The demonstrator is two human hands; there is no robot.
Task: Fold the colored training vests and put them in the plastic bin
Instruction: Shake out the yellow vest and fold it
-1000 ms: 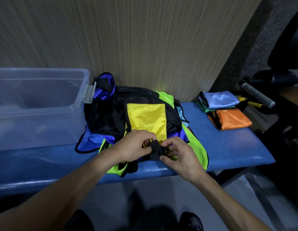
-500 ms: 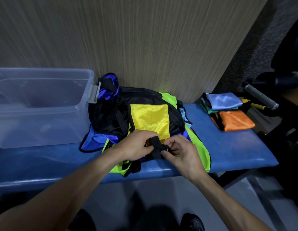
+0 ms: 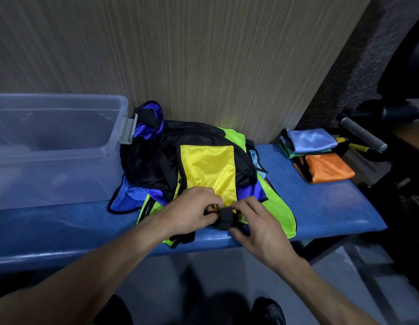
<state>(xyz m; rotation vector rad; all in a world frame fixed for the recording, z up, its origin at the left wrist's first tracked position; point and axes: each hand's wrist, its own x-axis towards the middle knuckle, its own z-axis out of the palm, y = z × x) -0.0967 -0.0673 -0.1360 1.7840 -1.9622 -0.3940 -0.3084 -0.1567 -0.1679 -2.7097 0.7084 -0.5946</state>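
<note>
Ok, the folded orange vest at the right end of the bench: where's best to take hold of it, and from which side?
Take the orange vest by its near right edge, coming in from the bench's open front. It lies flat as a folded slab with bare bench in front; the light blue vest crowds the wall side. A pinch spanning all layers should probably keep the fold intact.

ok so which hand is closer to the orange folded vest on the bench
The right hand. It sits at the pile's front edge, on the side toward the orange vest; the left hand is beyond it, farther from the vest. Both pinch a black strap.
</note>
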